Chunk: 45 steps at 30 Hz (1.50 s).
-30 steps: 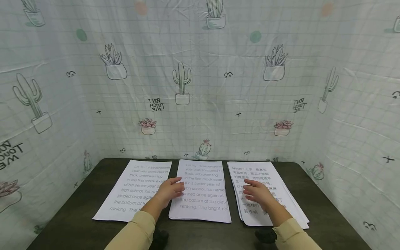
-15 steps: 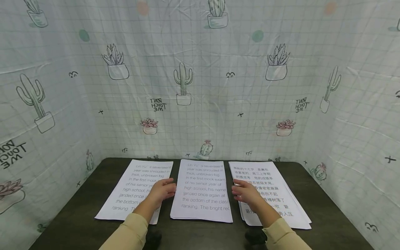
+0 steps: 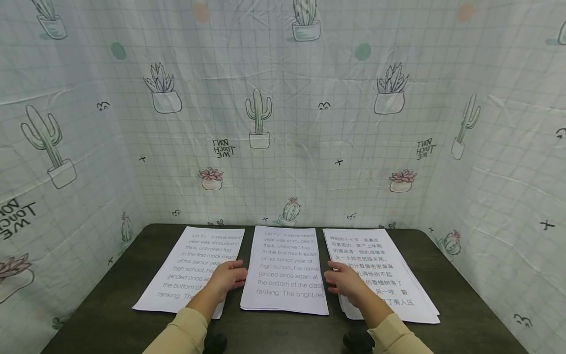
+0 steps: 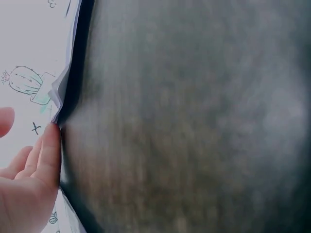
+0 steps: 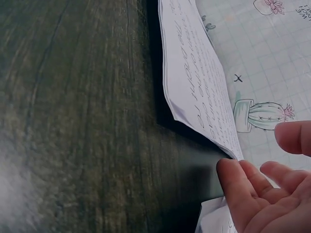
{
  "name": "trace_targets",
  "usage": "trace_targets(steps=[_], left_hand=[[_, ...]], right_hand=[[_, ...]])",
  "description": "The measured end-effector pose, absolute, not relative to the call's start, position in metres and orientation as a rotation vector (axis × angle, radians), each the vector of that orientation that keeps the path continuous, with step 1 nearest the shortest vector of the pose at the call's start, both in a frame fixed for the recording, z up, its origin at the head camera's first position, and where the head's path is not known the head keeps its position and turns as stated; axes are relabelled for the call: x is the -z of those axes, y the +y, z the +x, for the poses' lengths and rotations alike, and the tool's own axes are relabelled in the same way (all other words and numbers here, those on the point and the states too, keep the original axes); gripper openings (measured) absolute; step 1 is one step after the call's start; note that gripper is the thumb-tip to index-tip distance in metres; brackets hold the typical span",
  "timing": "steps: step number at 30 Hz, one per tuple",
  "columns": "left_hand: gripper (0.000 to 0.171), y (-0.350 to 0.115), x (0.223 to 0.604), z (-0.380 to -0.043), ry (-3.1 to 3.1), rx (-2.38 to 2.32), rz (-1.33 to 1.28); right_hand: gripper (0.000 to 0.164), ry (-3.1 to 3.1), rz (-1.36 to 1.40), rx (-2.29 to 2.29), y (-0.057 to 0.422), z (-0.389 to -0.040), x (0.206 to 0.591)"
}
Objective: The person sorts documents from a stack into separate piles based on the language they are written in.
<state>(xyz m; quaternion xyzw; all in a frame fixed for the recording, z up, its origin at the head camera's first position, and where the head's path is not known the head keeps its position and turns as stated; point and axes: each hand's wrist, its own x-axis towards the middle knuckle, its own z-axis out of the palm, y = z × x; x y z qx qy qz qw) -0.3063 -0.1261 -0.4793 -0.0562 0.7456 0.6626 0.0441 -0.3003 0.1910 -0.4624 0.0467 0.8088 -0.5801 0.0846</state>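
Observation:
In the head view, a middle stack of printed paper [image 3: 285,270] with English text lies between my two hands. My left hand [image 3: 225,281] is at its left edge, fingers extended and thumb raised apart from them. My right hand [image 3: 347,284] stands at its right edge in a similar pose, partly covering the right stack. The left wrist view shows fingertips [image 4: 51,127] right at the paper's edge. In the right wrist view, the stack's near corner [image 5: 182,109] curls slightly up off the table, and my fingertips [image 5: 227,165] meet its side edge.
To the left lies another English-printed stack [image 3: 194,255], and to the right a stack with Chinese text [image 3: 371,250], its sheets slightly fanned. All rest on a dark wooden table [image 3: 283,334]. A cactus-patterned curtain [image 3: 292,123] encloses the back and sides.
Both hands have shifted left and come down a little; the left hand no longer overlaps the middle stack, and the right hand has come up to its right edge. The stacks stay in place.

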Motion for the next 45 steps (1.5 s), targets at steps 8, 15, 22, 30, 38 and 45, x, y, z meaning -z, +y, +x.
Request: trace_targets(steps=[8,15,22,30,38,45], left_hand=[[0.054,-0.125,0.478,-0.305,2.335,-1.896,-0.182],[0.048,-0.120,0.479,-0.302,2.396,-1.824,-0.191],[0.043,-0.116,0.481,-0.301,2.495,-1.766,-0.196],[0.039,-0.114,0.485,-0.303,2.530,-1.752,-0.232],[0.030,-0.114,0.486,-0.303,2.541,-1.741,-0.257],[0.016,-0.113,0.485,-0.303,2.599,-1.728,-0.275]], right_hand=[[0.052,2.367,0.169,1.695,0.188,-0.297,0.465],[0.050,2.365,0.198,1.654,0.186,-0.293,0.464],[0.049,2.383,0.179,1.666,0.186,-0.291,0.467],[0.049,2.423,0.145,1.680,0.186,-0.291,0.472],[0.052,2.525,0.135,1.657,0.180,-0.292,0.479],[0.052,2.528,0.136,1.650,0.179,-0.290,0.479]])
